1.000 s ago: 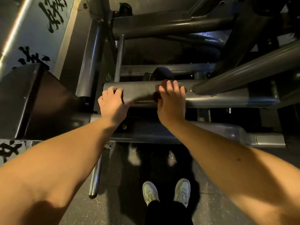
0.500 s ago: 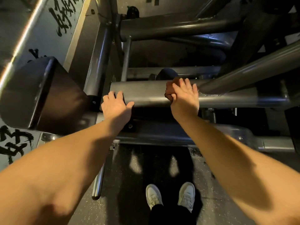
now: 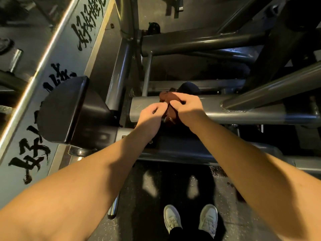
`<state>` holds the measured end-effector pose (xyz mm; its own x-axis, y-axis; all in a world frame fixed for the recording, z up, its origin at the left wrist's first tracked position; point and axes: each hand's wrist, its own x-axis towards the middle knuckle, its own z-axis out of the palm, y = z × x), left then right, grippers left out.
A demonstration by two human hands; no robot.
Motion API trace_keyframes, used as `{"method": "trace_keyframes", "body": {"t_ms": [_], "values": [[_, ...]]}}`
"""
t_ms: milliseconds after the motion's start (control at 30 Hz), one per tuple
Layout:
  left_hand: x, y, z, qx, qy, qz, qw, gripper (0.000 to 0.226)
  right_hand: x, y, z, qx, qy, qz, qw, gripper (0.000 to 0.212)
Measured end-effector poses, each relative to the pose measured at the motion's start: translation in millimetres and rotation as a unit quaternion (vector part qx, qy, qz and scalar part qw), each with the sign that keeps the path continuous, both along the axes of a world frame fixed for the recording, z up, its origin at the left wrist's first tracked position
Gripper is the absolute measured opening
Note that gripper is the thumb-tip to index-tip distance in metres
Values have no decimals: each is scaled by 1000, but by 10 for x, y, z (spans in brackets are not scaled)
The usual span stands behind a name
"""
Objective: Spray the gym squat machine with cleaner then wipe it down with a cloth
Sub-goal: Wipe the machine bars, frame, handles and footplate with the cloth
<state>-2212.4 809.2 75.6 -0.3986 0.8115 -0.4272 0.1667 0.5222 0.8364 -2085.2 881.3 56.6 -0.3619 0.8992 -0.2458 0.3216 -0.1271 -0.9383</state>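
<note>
A dark red-brown cloth (image 3: 167, 100) is bunched on the grey horizontal tube (image 3: 243, 115) of the squat machine frame. My right hand (image 3: 188, 108) grips the cloth on top of that tube, fingers curled round it. My left hand (image 3: 152, 115) has come right beside it, fingers curled at the cloth's lower edge, and seems to pinch it. No spray bottle is in view.
A black padded block (image 3: 69, 110) juts out at the left beside a chrome upright (image 3: 118, 73). More grey tubes cross above and at the right (image 3: 199, 40). A wall panel with black brush lettering (image 3: 34, 153) runs along the left. My white shoes (image 3: 191, 218) stand on the dark floor.
My left hand left the tube's end and moved right to meet the right hand at the cloth. The right hand lifted its flat fingers and now bunches the cloth, which shows more.
</note>
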Motion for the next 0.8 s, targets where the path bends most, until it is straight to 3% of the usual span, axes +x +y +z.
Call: {"method": "trace_keyframes", "body": {"t_ms": [100, 200, 300, 500, 700, 800], "values": [[24, -26, -12, 3, -79, 16, 997, 41, 1, 27, 29, -91, 49, -40, 994, 31], [35, -22, 16, 16, -48, 39, 998, 28, 7, 17, 26, -160, 56, -43, 985, 37], [14, -20, 51, 21, -15, 64, 998, 18, 41, 11, -32, -148, 43, -62, 986, 31], [13, 18, 140, -32, 170, 22, 985, 16, 68, 7, -48, -157, 31, -72, 984, 20], [-69, 49, 115, -4, 187, 17, 982, 19, 23, 29, -54, -139, 26, -83, 986, 10], [-133, 75, 19, 34, 190, 67, 979, 23, 22, 40, -27, -150, 75, -65, 984, 29]]}}
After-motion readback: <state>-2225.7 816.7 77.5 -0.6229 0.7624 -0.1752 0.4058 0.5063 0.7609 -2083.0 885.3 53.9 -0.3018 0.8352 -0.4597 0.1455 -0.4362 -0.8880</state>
